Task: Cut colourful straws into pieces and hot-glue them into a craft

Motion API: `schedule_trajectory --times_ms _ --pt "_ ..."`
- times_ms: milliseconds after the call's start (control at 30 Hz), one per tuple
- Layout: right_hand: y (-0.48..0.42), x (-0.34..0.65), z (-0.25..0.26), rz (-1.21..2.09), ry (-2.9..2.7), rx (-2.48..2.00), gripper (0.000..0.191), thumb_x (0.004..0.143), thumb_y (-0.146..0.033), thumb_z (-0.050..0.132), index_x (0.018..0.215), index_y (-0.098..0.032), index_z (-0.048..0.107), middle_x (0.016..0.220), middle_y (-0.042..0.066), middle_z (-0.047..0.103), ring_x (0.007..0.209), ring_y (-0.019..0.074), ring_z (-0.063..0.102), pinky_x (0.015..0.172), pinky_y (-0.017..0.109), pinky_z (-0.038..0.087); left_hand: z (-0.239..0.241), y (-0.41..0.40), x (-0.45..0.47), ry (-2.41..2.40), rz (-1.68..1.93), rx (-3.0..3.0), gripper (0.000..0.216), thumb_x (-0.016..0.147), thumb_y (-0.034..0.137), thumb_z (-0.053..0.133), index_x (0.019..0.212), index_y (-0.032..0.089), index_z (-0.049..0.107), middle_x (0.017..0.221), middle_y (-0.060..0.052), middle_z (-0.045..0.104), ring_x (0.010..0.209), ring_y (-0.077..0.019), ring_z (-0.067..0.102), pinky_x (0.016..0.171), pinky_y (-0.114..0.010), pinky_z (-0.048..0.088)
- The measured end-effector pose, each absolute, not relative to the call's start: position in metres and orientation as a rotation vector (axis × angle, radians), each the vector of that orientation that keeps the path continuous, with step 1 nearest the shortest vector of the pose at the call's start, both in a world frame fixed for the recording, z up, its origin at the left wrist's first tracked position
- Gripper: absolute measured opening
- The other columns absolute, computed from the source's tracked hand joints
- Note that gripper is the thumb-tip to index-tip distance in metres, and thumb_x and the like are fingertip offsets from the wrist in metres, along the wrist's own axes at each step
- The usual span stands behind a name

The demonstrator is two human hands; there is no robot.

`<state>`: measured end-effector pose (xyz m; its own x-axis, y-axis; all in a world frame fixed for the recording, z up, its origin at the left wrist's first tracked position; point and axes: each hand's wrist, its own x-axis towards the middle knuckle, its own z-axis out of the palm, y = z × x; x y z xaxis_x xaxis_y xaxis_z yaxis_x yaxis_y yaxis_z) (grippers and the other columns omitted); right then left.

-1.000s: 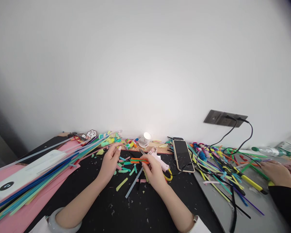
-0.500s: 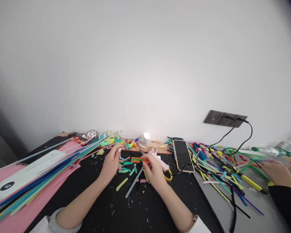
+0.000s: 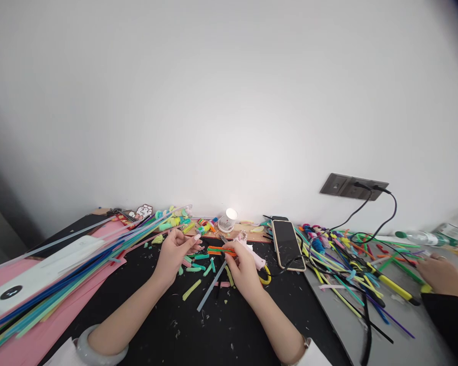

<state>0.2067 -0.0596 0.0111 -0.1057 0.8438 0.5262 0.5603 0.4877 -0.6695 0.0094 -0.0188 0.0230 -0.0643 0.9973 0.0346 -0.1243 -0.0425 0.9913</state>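
A short bundle of orange and green pipe cleaner pieces [image 3: 217,250] is pinched between the thumb and fingers of my right hand [image 3: 244,269], just above the black mat. To its left, my left hand [image 3: 175,256] is closed, thumb against curled fingertips; whatever may be between them is too small to make out. Cut pipe cleaner pieces [image 3: 194,269] in green, pink and yellow lie between and below the hands. Beyond my right hand rests a pink tool [image 3: 255,255] that looks like a glue gun, partly hidden. A pale translucent stick [image 3: 210,290] lies beside that hand.
A white paper cup [image 3: 228,221] stands by the wall. A phone [image 3: 288,245] lies right of my hand. Long pipe cleaners [image 3: 76,274] cross a white box on the left. Black cables run to a wall socket [image 3: 354,186]. A co-worker's hand [image 3: 440,274] is at far right.
My left hand has turned and its thumb now points right toward the bundle, the fingers curling in. My right hand stays nearly still with the bundle. The co-worker's hand has shifted slightly.
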Motion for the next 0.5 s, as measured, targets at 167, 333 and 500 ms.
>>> schedule_trajectory --times_ms 167,333,500 --pt "-0.059 0.206 0.011 0.366 -1.787 -1.177 0.019 0.088 -0.018 0.048 0.099 -0.019 0.064 0.095 0.007 0.069 0.08 0.0204 0.062 0.076 0.034 0.052 0.026 -0.024 0.009 1.183 1.356 1.295 0.037 0.078 0.055 0.062 0.089 0.025 0.045 0.055 0.009 0.049 0.051 -0.0173 0.059 0.036 -0.024 0.047" --pt "-0.06 0.206 0.011 0.403 -1.795 -1.169 0.02 0.089 -0.018 0.049 0.101 -0.019 0.065 0.097 0.007 0.069 0.081 0.0196 0.062 0.07 0.031 0.051 0.029 -0.03 0.011 1.087 1.232 1.768 0.029 0.072 0.037 0.073 0.099 0.025 0.068 0.102 -0.007 0.07 0.094 -0.0263 0.067 0.074 -0.035 0.059" --pt "-0.062 0.205 0.013 0.449 -1.791 -1.167 0.018 0.089 -0.019 0.048 0.098 -0.02 0.064 0.094 0.006 0.069 0.083 0.0197 0.063 0.062 0.028 0.048 0.024 -0.031 0.016 0.893 1.117 1.843 0.015 0.077 0.03 0.068 0.09 0.025 0.073 0.107 -0.007 0.071 0.101 -0.0259 0.066 0.087 -0.037 0.057"
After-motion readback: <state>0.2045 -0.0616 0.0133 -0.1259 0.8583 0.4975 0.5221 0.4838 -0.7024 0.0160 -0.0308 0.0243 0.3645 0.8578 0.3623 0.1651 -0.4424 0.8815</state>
